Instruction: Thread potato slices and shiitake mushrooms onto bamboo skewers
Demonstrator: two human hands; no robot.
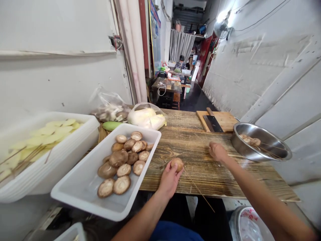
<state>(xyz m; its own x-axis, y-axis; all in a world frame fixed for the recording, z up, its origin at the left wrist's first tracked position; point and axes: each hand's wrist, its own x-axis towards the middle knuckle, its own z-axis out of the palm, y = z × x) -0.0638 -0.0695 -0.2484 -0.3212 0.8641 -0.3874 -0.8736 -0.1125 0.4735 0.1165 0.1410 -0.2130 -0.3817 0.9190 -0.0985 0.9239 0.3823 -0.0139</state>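
Note:
Near the table's front edge, my left hand (170,177) is closed around a brown mushroom (177,164). A thin wooden skewer (199,190) runs from that mushroom down past the table edge. Over the table to the right, my right hand (217,152) is closed with curled fingers; what they hold, if anything, is hidden. To the left, a white plastic tray (85,187) holds several loose mushrooms (117,159), some with pale undersides up. A steel basin (250,152) on the right contains mushrooms (250,140) and skewers.
Wooden table (183,140). A cleaver (213,123) lies on a cutting board (225,120) at the back right. Left stands a tub (50,170) of skewered pale slices (50,134). Bagged vegetables (147,117) and a green vegetable (111,126) sit behind the tray. A lined bucket (250,224) stands below.

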